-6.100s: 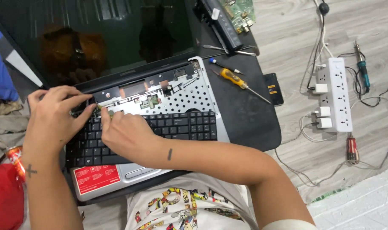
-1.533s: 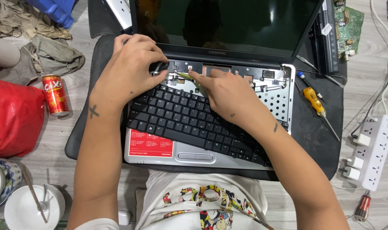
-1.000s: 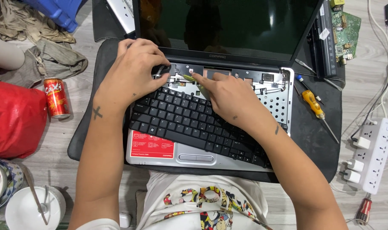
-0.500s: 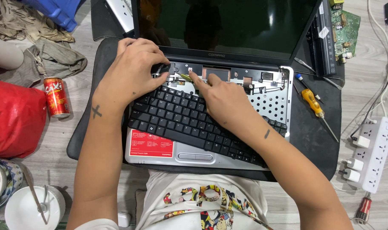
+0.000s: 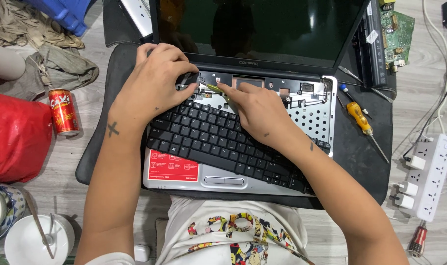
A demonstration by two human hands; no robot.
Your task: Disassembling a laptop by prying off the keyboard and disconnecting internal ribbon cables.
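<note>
Open laptop (image 5: pixel 243 167) on black mat (image 5: pixel 361 162): left hand (image 5: pixel 154 83) curled, gripping the loosened keyboard's (image 5: pixel 218 142) top edge; right hand (image 5: pixel 260 110) flat on keys, forefinger extended.

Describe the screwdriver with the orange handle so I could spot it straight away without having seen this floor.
Start at the open laptop on the black mat. On the bare mat just right of the laptop lies the orange-handled screwdriver, its shaft pointing down and right toward the white power strip. A smaller blue-tipped tool lies just above it; only this one has a chunky orange grip.
</note>
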